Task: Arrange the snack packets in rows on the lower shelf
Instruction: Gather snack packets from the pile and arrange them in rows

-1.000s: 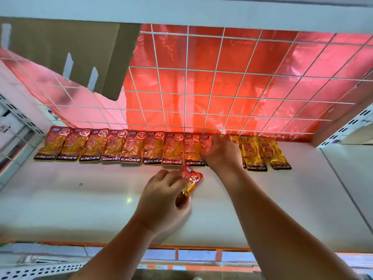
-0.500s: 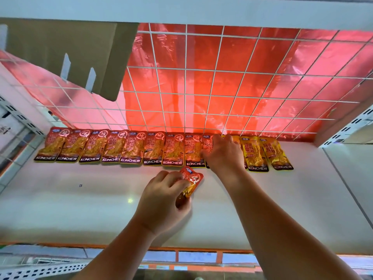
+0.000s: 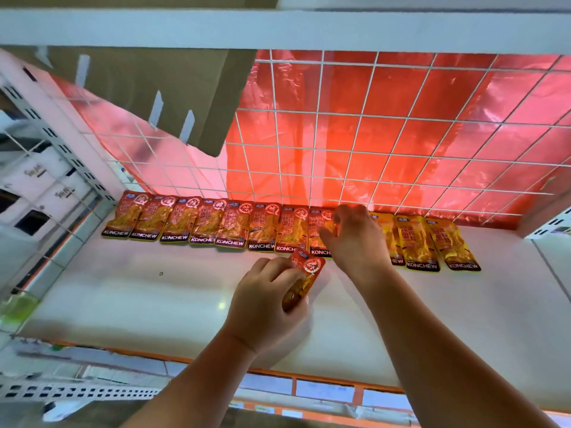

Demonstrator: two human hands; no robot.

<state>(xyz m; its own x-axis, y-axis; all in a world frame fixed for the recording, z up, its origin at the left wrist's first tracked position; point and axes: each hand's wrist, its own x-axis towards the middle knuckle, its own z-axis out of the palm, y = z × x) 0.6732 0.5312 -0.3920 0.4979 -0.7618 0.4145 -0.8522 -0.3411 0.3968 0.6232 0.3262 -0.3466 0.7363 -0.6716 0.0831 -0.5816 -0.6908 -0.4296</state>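
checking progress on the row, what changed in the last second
Little. The right hand stays on the back row where red meets yellow, its thumb now spread left. The left hand still grips the loose red packet; the row is unchanged.

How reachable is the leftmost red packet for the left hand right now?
Probably reachable: nothing lies on the shelf between the left hand and the leftmost red packet. But its grip already holds another red packet, so grasping looks doubtful.

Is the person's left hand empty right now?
No, the left hand grips a red snack packet in front of the row of packets.
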